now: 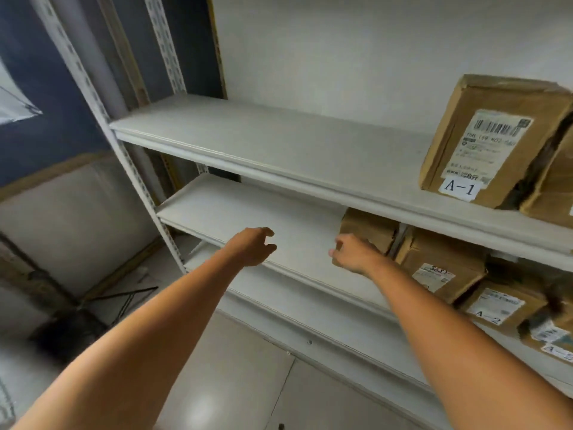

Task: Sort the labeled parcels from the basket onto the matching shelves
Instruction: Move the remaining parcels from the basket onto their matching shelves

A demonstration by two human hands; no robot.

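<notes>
Both arms reach toward a white metal rack. My left hand [255, 247] hovers over the middle shelf [248, 209], fingers loosely curled and holding nothing. My right hand [352, 254] is just left of a brown parcel [367, 228] at the back of that shelf, fingers apart, and I cannot tell whether it touches it. Further right on the same shelf stand a labelled parcel [440, 268] and one marked A-2 [499, 307]. On the upper shelf [263, 141] stands a parcel marked A-1 [493, 141]. The basket is out of view.
More brown parcels [552, 336] crowd the right ends of both shelves. A perforated white upright [130, 169] frames the rack's left side. A large flat panel [68, 225] leans at the left, and a dark wire stand [102, 302] sits on the pale floor.
</notes>
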